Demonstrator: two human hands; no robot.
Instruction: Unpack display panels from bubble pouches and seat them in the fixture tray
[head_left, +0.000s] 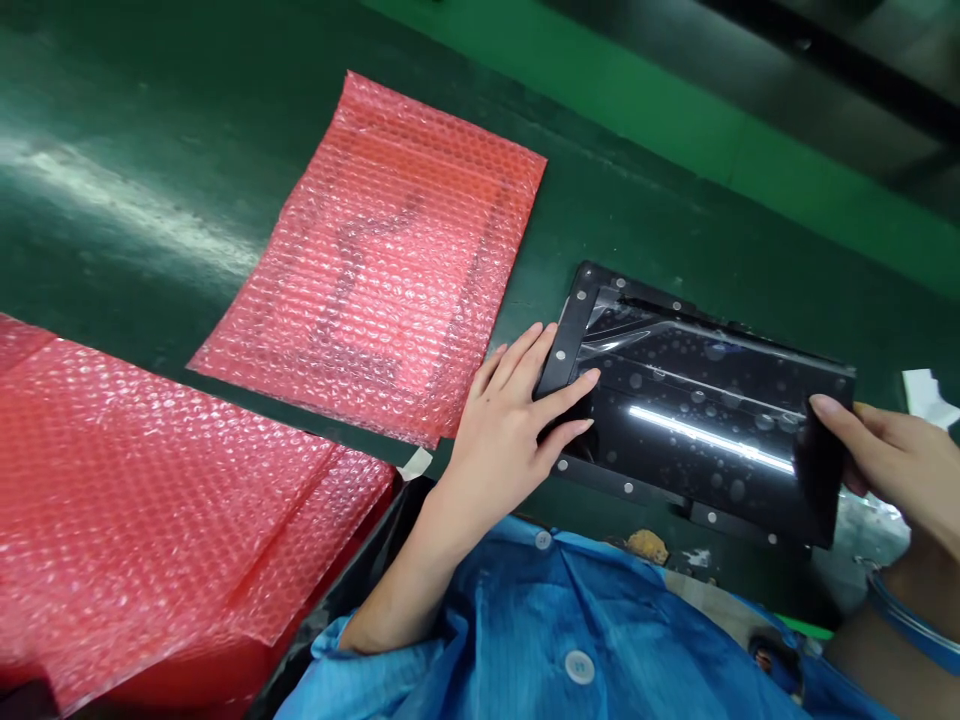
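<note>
A black glossy display panel [697,410] with a metal frame and small round studs lies on the green belt [150,180], covered by a bubbly protective film. My left hand [517,420] rests flat on the panel's left end, fingers stretched out. My right hand [892,460] pinches a dark strip of film at the panel's right edge, thumb on top.
A pink bubble-wrap bag [382,260] with a dark shape inside lies on the belt to the left of the panel. A stack of pink bubble wrap [150,500] sits at the near left. My blue coat [570,630] fills the bottom. A lighter green rail [675,110] runs behind.
</note>
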